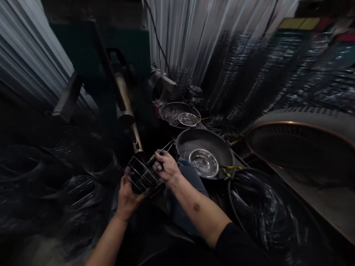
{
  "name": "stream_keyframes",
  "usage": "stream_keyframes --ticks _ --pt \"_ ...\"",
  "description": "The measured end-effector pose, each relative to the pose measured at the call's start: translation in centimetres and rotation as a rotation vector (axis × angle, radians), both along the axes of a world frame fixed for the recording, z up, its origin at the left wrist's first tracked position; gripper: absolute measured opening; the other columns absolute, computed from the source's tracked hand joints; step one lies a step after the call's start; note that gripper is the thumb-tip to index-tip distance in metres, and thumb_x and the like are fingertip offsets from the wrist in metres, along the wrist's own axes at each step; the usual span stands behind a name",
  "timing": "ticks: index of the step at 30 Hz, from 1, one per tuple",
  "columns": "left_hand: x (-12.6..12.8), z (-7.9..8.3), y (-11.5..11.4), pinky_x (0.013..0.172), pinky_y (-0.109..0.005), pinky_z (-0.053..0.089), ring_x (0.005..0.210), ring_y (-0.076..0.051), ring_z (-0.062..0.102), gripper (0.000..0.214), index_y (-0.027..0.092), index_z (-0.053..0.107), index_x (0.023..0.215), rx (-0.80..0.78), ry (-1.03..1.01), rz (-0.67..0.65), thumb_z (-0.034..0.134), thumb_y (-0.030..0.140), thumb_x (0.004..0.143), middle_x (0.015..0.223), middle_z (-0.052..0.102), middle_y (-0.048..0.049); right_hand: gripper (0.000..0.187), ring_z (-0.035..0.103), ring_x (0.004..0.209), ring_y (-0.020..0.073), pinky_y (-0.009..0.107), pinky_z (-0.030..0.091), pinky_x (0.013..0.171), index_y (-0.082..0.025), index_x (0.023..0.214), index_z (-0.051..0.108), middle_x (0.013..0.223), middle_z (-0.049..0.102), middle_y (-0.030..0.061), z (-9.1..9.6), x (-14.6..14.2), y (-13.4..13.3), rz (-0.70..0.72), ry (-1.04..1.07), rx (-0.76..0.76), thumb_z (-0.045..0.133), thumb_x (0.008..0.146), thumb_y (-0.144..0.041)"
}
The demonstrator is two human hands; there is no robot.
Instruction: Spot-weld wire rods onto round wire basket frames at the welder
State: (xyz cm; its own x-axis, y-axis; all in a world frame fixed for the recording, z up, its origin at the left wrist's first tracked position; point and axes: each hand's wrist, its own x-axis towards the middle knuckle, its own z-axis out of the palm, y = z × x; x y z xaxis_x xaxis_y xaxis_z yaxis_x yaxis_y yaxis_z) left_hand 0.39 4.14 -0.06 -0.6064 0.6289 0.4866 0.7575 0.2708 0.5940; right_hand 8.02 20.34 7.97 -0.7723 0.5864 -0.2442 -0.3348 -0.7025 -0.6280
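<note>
While the left hand (pixel 128 195) clamps its fingers around the wire grid (pixel 141 177), the right hand (pixel 167 169) pinches thin metal rods (pixel 163 149) just right of it, their long axis slanting up-right.

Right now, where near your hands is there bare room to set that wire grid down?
Bare: the floor of the big pan around the steel bowl, and the brown board below the round guard. Crowded: wire coils on both sides; the far pan holds dishes. Left hand grips the wire grid, right hand thin rods.
</note>
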Motion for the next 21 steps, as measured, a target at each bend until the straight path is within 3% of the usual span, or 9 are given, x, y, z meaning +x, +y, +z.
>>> stream_keyframes --ticks 6,12,21 --pt "-1.8 0.3 -0.3 0.098 -0.047 0.047 0.116 -0.031 0.053 0.098 0.011 0.016 0.147 -0.01 0.07 -0.003 0.071 0.043 0.073 0.129 0.045 -0.0217 0.035 0.032 0.029 0.0015 0.017 0.024 0.034 -0.019 0.076 0.051 0.054 0.061 -0.0072 -0.3 -3.0 -0.9 -0.012 -0.059 0.023 0.08 0.057 -0.021" --pt "-3.5 0.9 -0.1 0.096 -0.046 0.049 0.116 -0.031 0.053 0.09 0.01 0.019 0.146 -0.039 0.128 0.068 0.069 0.032 0.074 0.126 0.049 -0.0208 0.036 0.03 0.029 0.0013 0.016 0.023 0.033 -0.02 0.077 0.049 0.053 0.058 -0.0087 -0.2 -5.2 -1.0 -0.025 -0.127 0.013 0.08 0.059 -0.022" --pt "-5.0 2.0 1.6 0.098 -0.048 0.048 0.117 -0.033 0.053 0.098 0.01 0.021 0.146 -0.013 0.091 0.026 0.075 0.033 0.067 0.13 0.048 -0.0209 0.031 0.029 0.03 0.001 0.015 0.021 0.033 -0.02 0.077 0.049 0.053 0.055 -0.0093 0.3 -6.3 0.7 -0.023 -0.052 0.035 0.077 0.064 -0.02"
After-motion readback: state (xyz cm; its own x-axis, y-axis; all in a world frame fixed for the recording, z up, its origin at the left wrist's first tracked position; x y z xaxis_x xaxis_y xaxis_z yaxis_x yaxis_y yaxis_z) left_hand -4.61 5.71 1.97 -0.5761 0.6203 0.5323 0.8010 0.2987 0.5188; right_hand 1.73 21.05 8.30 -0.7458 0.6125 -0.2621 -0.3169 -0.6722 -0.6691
